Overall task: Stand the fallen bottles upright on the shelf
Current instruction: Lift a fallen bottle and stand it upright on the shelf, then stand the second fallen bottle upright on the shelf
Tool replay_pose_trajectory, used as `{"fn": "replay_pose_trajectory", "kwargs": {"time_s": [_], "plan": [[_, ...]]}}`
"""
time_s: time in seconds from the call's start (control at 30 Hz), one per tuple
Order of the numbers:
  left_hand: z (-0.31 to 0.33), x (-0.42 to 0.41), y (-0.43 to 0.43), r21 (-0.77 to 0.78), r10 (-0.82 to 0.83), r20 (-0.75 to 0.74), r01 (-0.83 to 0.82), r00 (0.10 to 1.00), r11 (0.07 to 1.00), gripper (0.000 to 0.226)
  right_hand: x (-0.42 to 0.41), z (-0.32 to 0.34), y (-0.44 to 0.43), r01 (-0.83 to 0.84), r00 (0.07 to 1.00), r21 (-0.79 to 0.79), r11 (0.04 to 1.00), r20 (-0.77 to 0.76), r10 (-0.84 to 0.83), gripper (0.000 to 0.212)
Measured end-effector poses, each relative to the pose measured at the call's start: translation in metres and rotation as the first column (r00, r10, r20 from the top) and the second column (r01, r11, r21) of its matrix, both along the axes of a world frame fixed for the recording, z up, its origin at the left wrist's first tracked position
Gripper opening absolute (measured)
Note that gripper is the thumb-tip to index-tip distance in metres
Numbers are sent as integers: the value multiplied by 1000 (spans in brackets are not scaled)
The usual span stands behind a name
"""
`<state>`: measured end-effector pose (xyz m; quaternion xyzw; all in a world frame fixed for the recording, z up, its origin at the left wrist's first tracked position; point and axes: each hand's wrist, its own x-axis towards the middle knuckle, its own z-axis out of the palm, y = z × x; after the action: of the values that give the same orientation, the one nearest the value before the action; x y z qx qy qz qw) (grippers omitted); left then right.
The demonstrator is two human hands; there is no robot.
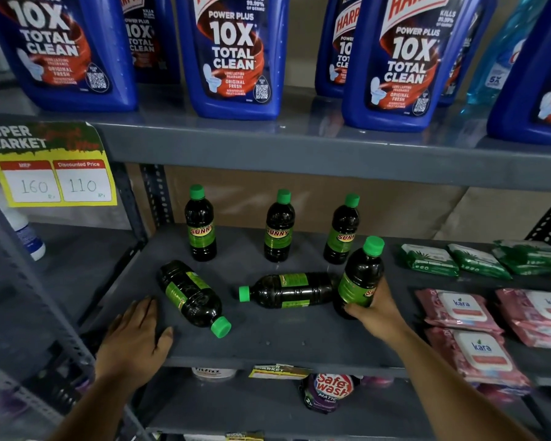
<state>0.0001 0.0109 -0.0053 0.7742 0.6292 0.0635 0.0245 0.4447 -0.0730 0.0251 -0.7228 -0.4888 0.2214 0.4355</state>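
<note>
Two bottles lie fallen [194, 297] [288, 290] | three stand behind | right hand [374, 308] clamped on tilted bottle [360, 278] | left hand [134, 338] flat, fingers apart, on shelf [268, 342]

Right hand [374, 308] grips tilted bottle [360, 278]; two bottles [288, 290] fallen

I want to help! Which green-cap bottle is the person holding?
The tilted bottle at front right, gripped by the right hand. No hand grips the others.
</note>
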Motion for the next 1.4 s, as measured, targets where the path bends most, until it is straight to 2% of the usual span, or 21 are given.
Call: {"fn": "replay_pose_trajectory", "kwargs": {"time_s": [0.07, 0.17, 0.3, 0.4, 0.5, 0.53, 0.6, 0.67, 0.7, 0.73, 0.77, 0.83, 0.87, 1.0, 1.1, 1.2, 1.27, 1.33, 1.4], "plan": [[-1, -1, 1, -4, 2, 2, -2, 1000, 1000, 83, -3, -4, -1, -16, 999, -51, 999, -30, 15, 62], [-1, -1, 1, -14, -3, 0, 3, 1000, 1000, 82, -9, -8, -3, 168, 980, -38, 985, 110, -163, 74], [-1, -1, 1, 0, -3, -3, 3, 1000, 1000, 83, -13, -12, -2, 131, 991, -74, 989, 24, -129, 65], [-2, -1, 1, 3, -6, -6, 6, 1000, 1000, 83, -14, -14, -3, 170, 984, -77, 982, 61, -166, 68], [-2, -1, 1, 10, -8, 3, 8, 1000, 1000, 84, -18, -9, -4, 141, 988, -78, 987, 79, -135, 74], [-2, 0, 1, 10, -8, 5, 8, 1000, 1000, 84, -21, -7, -6, 150, 983, -57, 987, 114, -143, 81], [-2, 0, 1, 14, -13, 11, 13, 1000, 1000, 85, -28, -6, -14, 267, 938, 46, 963, 216, -270, 96], [-1, -1, 1, 21, -21, 20, 20, 1000, 1000, 91, -44, -12, -25, 329, 867, 256, 909, 300, -398, 88], [-1, -1, 1, 27, -27, 22, 26, 999, 999, 96, -54, -14, -30, 260, 842, 370, 892, 364, -397, 76], [-1, -1, 1, 35, -34, 20, 34, 999, 999, 99, -65, -14, -33, 123, 828, 434, 893, 451, -333, 64], [-2, -1, 1, 41, -33, 16, 32, 999, 999, 98, -75, -14, -32, -59, 805, 429, 901, 555, -212, 56], [-3, -1, 2, 32, -22, 14, 21, 1000, 999, 92, -91, -10, -18, -351, 681, 224, 909, 727, 84, 54], [-3, -1, 2, 31, -19, 16, 18, 1000, 999, 91, -97, -5, -8, -402, 618, 93, 911, 761, 195, 59], [-5, -3, 3, 31, -18, 19, 18, 1000, 999, 98, -113, 13, 40, -263, 509, -228, 938, 793, 335, 84], [-6, -4, 2, 35, -8, 50, 6, 999, 999, 91, -115, 22, 66, -168, 436, -392, 904, 793, 425, 95], [-6, -4, 2, 24, 2, 55, -4, 998, 1000, 86, -117, 21, 76, -168, 472, -413, 895, 763, 441, 90], [-6, -4, 2, 23, -2, 63, 1, 998, 1000, 85, -119, 18, 78, -216, 532, -355, 910, 738, 414, 84], [-6, -4, 2, 32, -12, 68, 10, 998, 999, 84, -122, 17, 78, -256, 644, -231, 939, 683, 344, 80], [-5, -5, 2, 39, -20, 75, 17, 997, 999, 85, -130, 20, 79, -288, 829, -66, 955, 482, 284, 76]]}}
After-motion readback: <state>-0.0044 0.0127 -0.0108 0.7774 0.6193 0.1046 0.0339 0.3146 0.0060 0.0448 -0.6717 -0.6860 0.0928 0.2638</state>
